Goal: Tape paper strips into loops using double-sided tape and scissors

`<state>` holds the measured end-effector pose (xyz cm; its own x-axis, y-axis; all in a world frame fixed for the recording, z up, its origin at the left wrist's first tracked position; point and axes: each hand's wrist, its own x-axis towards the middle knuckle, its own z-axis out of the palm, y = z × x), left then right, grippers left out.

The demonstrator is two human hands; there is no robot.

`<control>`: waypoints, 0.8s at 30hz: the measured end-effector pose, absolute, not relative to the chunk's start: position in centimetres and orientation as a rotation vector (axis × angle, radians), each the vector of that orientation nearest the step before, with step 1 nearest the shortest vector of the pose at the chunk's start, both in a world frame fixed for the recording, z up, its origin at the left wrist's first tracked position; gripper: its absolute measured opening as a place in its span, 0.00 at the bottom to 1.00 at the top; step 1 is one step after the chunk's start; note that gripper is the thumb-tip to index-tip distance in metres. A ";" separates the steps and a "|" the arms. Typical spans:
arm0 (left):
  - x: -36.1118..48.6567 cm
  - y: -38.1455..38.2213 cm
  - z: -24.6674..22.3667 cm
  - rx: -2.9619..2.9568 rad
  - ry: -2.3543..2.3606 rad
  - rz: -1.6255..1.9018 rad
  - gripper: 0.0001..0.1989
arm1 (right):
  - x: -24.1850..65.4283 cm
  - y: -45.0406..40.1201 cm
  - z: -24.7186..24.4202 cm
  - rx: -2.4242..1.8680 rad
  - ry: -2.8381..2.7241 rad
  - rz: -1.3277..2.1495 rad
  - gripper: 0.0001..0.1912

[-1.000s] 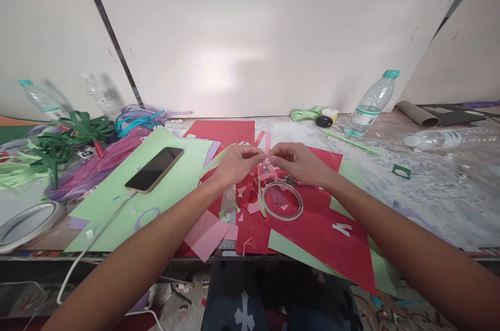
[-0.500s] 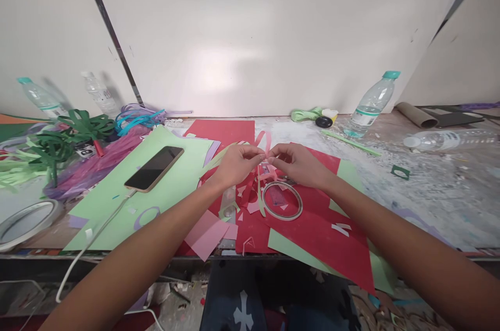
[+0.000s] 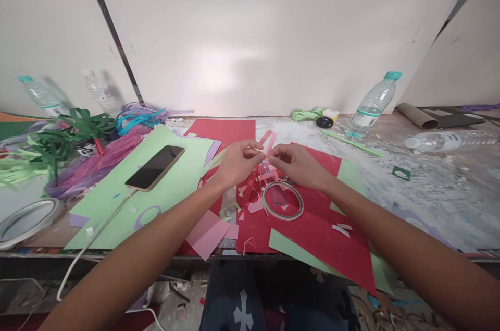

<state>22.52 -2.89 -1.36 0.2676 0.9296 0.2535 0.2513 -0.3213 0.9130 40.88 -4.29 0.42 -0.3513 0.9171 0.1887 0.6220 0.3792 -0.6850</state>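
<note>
A looped pink paper strip (image 3: 269, 139) rises between my two hands. My left hand (image 3: 241, 163) pinches its lower end with thumb and forefinger. From the other side my right hand (image 3: 295, 161) grips the same strip, fingertips almost touching those of the left. Just below lies a roll of tape (image 3: 300, 205), on red paper (image 3: 324, 229) strewn with pink and red scraps. Two pink paper pieces (image 3: 206, 234) lie below my left wrist. Exactly how the strip's ends meet is hidden by my fingers.
A phone (image 3: 155, 168) with a white cable rests on light green paper (image 3: 105, 216) at left. Another tape roll (image 3: 29, 221) and green paper fringes (image 3: 88, 125) lie farther left. Toward the right are an upright bottle (image 3: 373, 107), a lying bottle (image 3: 449, 141) and a cardboard tube (image 3: 417, 116).
The pink strip's loop has shifted slightly and looks rounder. My left fingers have lifted a little; the light green strip hanging under my hands no longer shows as clearly.
</note>
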 end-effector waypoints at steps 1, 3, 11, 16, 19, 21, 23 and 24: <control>22.5 -2.9 -1.3 1.748 1.084 1.087 0.13 | 40.9 -4.3 0.4 -1.321 -2.078 0.699 0.13; 22.5 -3.0 -1.3 1.741 1.085 1.092 0.12 | 40.8 -4.3 0.4 -1.323 -2.060 0.705 0.13; 22.6 -3.0 -1.5 1.638 1.053 1.110 0.11 | 40.7 -4.1 0.1 -1.278 -1.997 0.752 0.14; 22.7 -3.1 -1.3 1.575 1.038 1.129 0.12 | 40.5 -4.3 0.1 -1.275 -1.942 0.770 0.11; 22.8 -3.3 -1.2 1.540 1.014 1.136 0.13 | 40.4 -4.4 0.0 -1.275 -1.908 0.766 0.11; 22.8 -3.3 -1.1 1.517 0.999 1.135 0.14 | 40.3 -4.4 0.0 -1.287 -1.889 0.762 0.11; 22.7 -3.4 -1.1 1.501 0.996 1.130 0.14 | 40.4 -4.3 -0.1 -1.296 -1.877 0.751 0.11; 22.7 -3.4 -1.2 1.495 0.995 1.127 0.14 | 40.4 -4.3 -0.1 -1.298 -1.873 0.746 0.12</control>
<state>22.71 -3.36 -1.17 0.2348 0.9570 0.1702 0.0505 -0.1869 0.9811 40.36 -4.30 -0.08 -0.2276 0.9446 0.2366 0.5233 0.3235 -0.7884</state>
